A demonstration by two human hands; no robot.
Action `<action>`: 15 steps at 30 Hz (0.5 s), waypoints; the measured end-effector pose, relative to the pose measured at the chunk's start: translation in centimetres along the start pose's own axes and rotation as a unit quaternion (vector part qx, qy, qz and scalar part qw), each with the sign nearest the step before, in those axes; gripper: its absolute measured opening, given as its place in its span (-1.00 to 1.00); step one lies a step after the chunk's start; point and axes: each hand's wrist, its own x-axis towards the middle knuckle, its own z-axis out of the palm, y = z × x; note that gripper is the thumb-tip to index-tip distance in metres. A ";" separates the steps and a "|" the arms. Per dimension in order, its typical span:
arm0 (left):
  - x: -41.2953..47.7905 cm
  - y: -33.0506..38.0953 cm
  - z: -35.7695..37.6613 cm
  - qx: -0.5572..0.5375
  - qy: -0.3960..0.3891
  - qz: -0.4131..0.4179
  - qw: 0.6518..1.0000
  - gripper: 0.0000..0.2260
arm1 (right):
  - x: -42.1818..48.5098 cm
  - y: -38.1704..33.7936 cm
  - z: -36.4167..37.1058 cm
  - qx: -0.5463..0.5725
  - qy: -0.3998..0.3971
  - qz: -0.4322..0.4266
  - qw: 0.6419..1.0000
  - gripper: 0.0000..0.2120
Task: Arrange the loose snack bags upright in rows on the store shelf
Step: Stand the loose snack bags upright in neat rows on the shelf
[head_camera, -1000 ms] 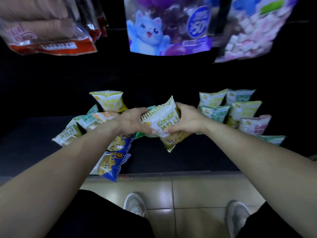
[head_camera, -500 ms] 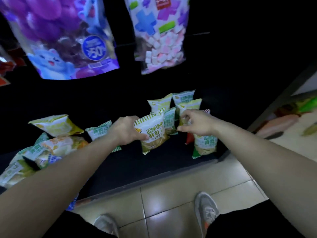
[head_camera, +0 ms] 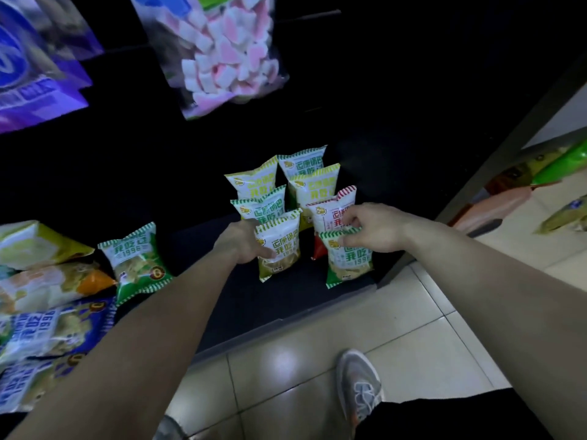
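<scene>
Progress: left hand [head_camera: 242, 241] now stands its olive-bottomed bag [head_camera: 279, 246] in the row, right hand [head_camera: 370, 228] pinching the green bag [head_camera: 348, 258] beside it.

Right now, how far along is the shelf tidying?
Partly done: several bags stand in two rows. The left hand is setting an olive-bottomed bag upright; the right hand steadies a green one. A loose pile waits on the left.
</scene>
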 end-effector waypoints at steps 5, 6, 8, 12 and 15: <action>1.4 0.5 1.0 0.024 0.012 0.014 1.000 -0.06 | 0.7 -0.5 0.0 0.006 -0.006 -0.004 1.000 -0.42; 1.5 0.6 1.1 0.021 0.023 0.013 0.999 -0.08 | 0.8 -0.7 0.1 0.009 -0.008 -0.004 1.000 -0.42; 1.6 0.6 1.3 0.025 0.052 0.026 0.998 -0.15 | 1.0 -1.0 0.2 0.013 -0.011 -0.005 1.000 -0.41; 1.5 0.9 1.5 0.052 0.080 0.051 0.994 -0.24 | 1.2 -1.9 0.4 0.008 -0.027 -0.006 1.000 -0.40; 1.4 1.1 1.0 0.062 0.074 0.046 0.994 -0.23 | 1.1 -2.6 0.5 0.008 -0.033 -0.011 0.999 -0.42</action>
